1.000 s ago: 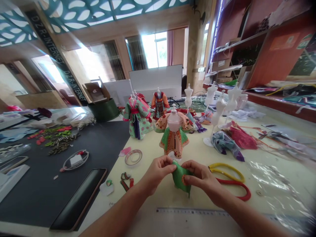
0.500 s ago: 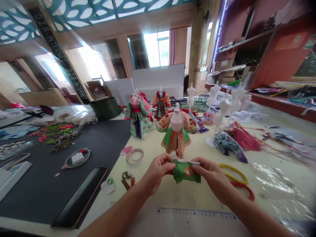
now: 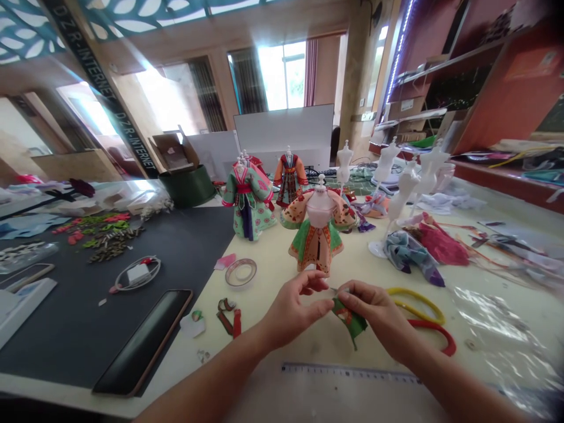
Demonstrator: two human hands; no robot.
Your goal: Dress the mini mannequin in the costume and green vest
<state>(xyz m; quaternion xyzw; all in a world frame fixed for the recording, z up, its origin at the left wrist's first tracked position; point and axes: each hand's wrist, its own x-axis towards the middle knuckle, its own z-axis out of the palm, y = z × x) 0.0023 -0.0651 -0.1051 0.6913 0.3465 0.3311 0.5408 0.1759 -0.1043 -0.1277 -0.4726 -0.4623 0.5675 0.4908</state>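
A small piece of green cloth point(image 3: 358, 324) with an orange patch is pinched in my right hand point(image 3: 369, 299) and hangs folded below the fingers. A thin grey tip point(image 3: 333, 289) pokes out by these fingertips; I cannot make out its kind. My left hand point(image 3: 296, 305) is open, thumb and fingers apart, with the thumb tip close to the cloth's left edge. Just beyond both hands stands a small dress form point(image 3: 321, 214) wearing a peach and green outfit point(image 3: 337, 241).
Scissors with yellow and red handles point(image 3: 434, 338) lie right of my hands, a ruler point(image 3: 352, 374) in front. To the left are a tape roll point(image 3: 241, 272), patterned ribbon point(image 3: 227, 317) and a phone point(image 3: 145, 341). Farther back stand dressed forms point(image 3: 249, 205) and bare white forms point(image 3: 403, 191).
My left hand has let go of the green cloth and its fingers have spread. The cloth, stretched between both hands before, now hangs folded from my right hand.
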